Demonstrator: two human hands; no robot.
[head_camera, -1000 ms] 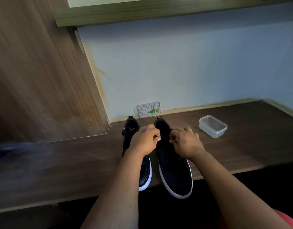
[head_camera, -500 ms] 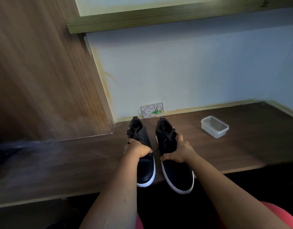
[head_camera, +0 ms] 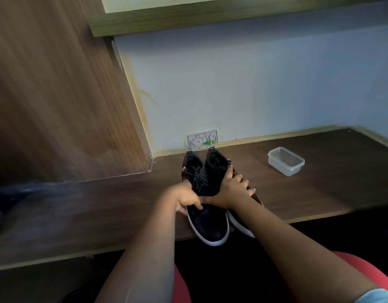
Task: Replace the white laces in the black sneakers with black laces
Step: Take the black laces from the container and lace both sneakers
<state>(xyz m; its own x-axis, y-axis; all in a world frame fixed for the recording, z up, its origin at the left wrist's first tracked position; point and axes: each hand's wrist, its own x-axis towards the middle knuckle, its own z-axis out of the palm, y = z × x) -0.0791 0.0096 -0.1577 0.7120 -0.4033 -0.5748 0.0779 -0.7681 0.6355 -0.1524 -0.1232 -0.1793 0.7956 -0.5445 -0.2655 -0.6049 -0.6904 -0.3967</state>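
On the near edge of the dark brown wooden desk [head_camera: 320, 193], two black sneakers with white soles sit side by side, toes sticking out over the edge. The left hand [head_camera: 186, 201] holds the left black sneaker [head_camera: 207, 219] at its side, with the fingers curled round it. The right hand [head_camera: 232, 191] lies over the top of the right black sneaker [head_camera: 219, 169], fingers a little spread and curled over its side. The laces [head_camera: 195, 173] on the left shoe look dark, and I see no white laces anywhere; the right shoe's laces are hidden. I think the shoes are being squeezed together to be moved. To do it well, hold both shoes firmly near the middle and keep them level, so no lace end hangs loose. A clear plastic box [head_camera: 286, 160] sits far off to the right.
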